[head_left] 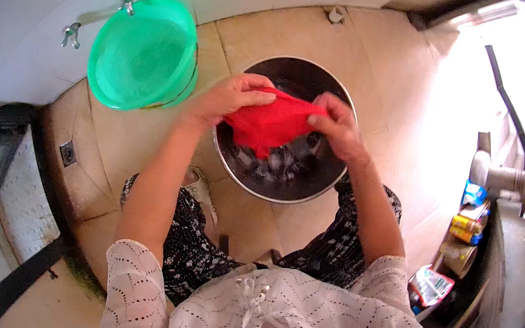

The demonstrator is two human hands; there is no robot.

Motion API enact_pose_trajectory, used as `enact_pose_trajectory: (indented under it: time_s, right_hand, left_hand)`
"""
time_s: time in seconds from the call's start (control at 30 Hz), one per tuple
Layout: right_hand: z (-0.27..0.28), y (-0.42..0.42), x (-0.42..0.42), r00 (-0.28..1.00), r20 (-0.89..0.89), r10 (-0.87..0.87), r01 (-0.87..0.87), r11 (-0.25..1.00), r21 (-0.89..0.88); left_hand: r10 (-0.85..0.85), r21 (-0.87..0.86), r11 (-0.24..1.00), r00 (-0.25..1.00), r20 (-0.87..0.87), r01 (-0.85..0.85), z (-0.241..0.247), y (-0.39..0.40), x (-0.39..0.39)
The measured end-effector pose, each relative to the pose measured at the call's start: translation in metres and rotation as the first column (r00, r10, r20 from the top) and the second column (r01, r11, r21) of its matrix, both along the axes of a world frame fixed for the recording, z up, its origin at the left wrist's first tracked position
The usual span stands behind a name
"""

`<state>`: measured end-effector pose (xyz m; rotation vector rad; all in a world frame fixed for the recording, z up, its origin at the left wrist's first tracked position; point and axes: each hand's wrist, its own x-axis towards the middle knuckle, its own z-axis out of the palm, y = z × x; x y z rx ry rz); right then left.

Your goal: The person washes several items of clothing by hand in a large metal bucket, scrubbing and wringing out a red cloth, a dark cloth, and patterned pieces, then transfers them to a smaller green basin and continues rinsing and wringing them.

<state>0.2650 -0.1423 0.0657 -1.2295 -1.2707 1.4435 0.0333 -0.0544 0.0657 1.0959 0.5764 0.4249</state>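
A red cloth [272,119] is stretched between my two hands above a dark round basin [284,190] with a pale rim. My left hand [234,98] grips its upper left edge between thumb and fingers. At the upper right corner, my right hand [338,124] pinches the cloth, its fingers slightly blurred. The lower part of the cloth hangs in a bunch over the basin. Below it, the basin holds shiny, dark contents that look like water, perhaps with dark fabric in it; the cloth hides part of them.
A green plastic tub [143,52] of water stands at the upper left, under a metal tap [127,2]; a second tap [71,35] is beside it. A floor drain [68,154] lies at left. Packets [466,229] line a shelf at right. My knees flank the basin's near side.
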Motion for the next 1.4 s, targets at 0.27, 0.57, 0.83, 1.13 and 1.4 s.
enact_pose_trajectory:
  time_s: [0.27, 0.57, 0.83, 1.13, 1.4]
  right_hand:
    - [0.026, 0.004, 0.028, 0.992, 0.074, -0.102, 0.109, 0.989, -0.099]
    - [0.022, -0.003, 0.047, 0.991, -0.050, 0.126, -0.134, 0.970, -0.201]
    - [-0.143, 0.032, 0.039, 0.927, 0.306, -0.217, 0.325, 0.872, -0.367]
    - [-0.231, 0.025, -0.028, 0.096, 0.994, 0.043, 0.343, 0.936, -0.074]
    - [-0.296, 0.001, -0.001, -0.016, 0.997, 0.081, 0.301, 0.951, -0.072]
  left_hand:
    - [0.013, 0.139, 0.990, 0.985, -0.170, 0.011, -0.013, 0.013, -0.006]
    - [-0.032, 0.029, 0.999, 0.997, -0.065, 0.034, -0.016, 0.019, -0.005]
    - [0.543, 0.761, 0.647, 0.675, -0.500, 0.043, -0.101, -0.008, 0.040]
    - [0.625, 0.618, 0.780, 0.142, -0.767, -0.094, -0.190, -0.040, 0.109]
    - [0.201, 0.238, 0.862, 0.130, -0.971, 0.447, -0.268, -0.040, 0.089]
